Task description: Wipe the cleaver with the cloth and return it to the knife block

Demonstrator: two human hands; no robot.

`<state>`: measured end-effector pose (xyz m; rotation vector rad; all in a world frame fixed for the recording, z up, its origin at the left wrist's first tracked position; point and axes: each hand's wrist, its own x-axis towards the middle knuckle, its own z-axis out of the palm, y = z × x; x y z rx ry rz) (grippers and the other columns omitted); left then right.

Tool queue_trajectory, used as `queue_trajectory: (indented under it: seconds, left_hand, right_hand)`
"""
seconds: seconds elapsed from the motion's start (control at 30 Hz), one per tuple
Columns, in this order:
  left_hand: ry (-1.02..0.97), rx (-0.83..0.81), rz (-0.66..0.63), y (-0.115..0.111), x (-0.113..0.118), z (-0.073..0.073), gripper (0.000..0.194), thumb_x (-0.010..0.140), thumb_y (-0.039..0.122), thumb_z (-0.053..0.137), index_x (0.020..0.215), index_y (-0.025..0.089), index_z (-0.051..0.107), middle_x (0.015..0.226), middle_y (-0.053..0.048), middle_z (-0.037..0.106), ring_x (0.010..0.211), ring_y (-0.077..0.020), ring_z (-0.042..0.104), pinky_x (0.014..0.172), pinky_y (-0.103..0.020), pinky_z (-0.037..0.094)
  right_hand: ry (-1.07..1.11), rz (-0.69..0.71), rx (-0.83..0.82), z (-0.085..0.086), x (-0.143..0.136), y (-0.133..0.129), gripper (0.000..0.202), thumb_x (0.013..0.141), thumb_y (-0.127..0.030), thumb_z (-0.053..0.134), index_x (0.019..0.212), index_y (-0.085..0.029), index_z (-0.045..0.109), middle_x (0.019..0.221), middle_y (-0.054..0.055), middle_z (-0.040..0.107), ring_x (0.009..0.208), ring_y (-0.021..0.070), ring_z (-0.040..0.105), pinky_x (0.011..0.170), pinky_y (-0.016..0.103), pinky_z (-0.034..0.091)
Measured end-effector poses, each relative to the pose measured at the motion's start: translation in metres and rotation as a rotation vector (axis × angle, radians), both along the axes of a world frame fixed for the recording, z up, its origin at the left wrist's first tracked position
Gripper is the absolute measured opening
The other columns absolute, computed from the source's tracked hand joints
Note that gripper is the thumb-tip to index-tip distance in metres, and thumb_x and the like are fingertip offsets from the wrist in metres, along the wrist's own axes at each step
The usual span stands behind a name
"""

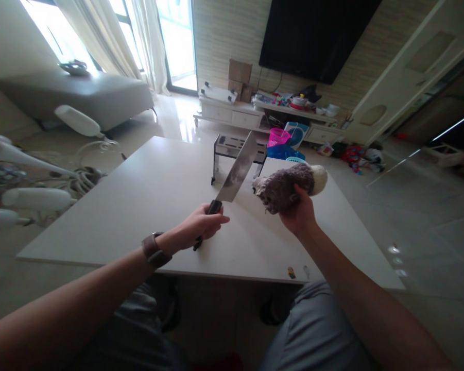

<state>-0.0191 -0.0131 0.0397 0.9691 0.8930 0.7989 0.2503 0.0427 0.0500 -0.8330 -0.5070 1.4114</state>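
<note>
My left hand [204, 224] is closed around the black handle of a broad-bladed kitchen knife [237, 167], whose blade points up and away to the right above the white table [147, 206]. A dark band circles my left wrist. On the right, my right hand [300, 214] grips a shaggy grey-brown lump [280, 190] with a pale rounded end; its exact kind is unclear. My thumb lies across its near side, and most other fingers are hidden beneath. The lump is held over the table's right part, apart from the blade.
A black-framed rack [215, 159] stands at the table's far edge, partly behind the blade. Two small stickers [291, 272] lie near the front edge. Beyond are a pink basket [278, 136] and a low white cabinet [232, 116]. A white lamp fixture [38, 198] is at left.
</note>
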Motion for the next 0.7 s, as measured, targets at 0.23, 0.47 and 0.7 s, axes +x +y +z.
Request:
queue_trajectory:
  seconds: [0.23,0.47,0.7]
  left_hand:
    - [-0.255,-0.155,-0.18,-0.011,0.008,0.003,0.042,0.074,0.027,0.08,0.071,0.023,0.038,0.048,0.014,0.027,0.038,-0.0023,0.019,0.036,-0.014,0.017]
    - [-0.232,-0.255,-0.283,-0.021,0.019,0.001,0.038,0.077,0.027,0.081,0.08,0.023,0.043,0.049,0.015,0.027,0.04,-0.0034,0.015,0.036,-0.013,0.017]
    - [-0.161,-0.21,-0.4,-0.017,0.017,-0.003,0.031,0.08,0.041,0.076,0.076,0.019,0.054,0.059,0.003,0.055,0.051,-0.0118,0.054,0.052,-0.024,0.047]
  right_hand:
    - [-0.008,0.123,-0.027,-0.008,-0.02,-0.012,0.032,0.079,-0.034,0.08,0.108,-0.024,0.074,0.107,0.004,0.082,0.104,0.024,0.078,0.092,0.04,0.067]
    - [-0.003,0.311,-0.105,-0.023,-0.035,-0.026,0.027,0.07,-0.027,0.086,0.092,-0.02,0.073,0.093,0.005,0.082,0.088,0.0251,0.079,0.087,0.04,0.067]
    - [-0.045,0.267,-0.113,-0.022,-0.036,-0.029,0.033,0.064,-0.012,0.085,0.095,-0.019,0.075,0.088,0.004,0.082,0.081,0.0246,0.079,0.083,0.04,0.068]
